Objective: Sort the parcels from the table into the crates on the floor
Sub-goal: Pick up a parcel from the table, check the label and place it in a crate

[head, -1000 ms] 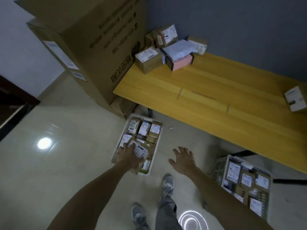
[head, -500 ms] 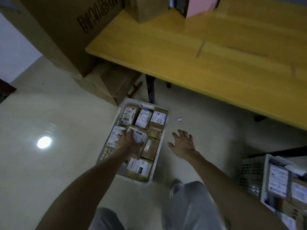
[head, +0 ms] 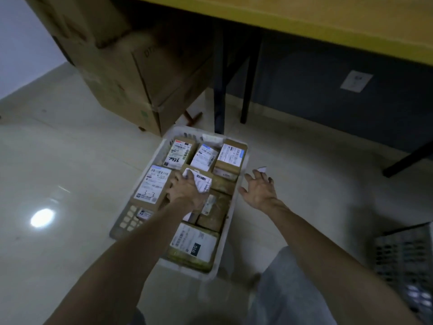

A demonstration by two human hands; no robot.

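The left hand (head: 185, 191) presses a small brown white-labelled cardboard parcel (head: 201, 184) into the white plastic crate's (head: 228, 221) middle; the right hand (head: 256, 191) hovers spread, empty, just beside the crate's right rim.

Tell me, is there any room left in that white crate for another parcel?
Hardly. The crate is packed with parcels nearly wall to wall. The one bare patch is its near-left corner, where the grid floor shows beside the left wall. The left hand rests on the middle parcel; the right hand hovers outside.

Labelled brown parcels (head: 196, 247) fill the white crate (head: 225, 240) — flat, label-up.
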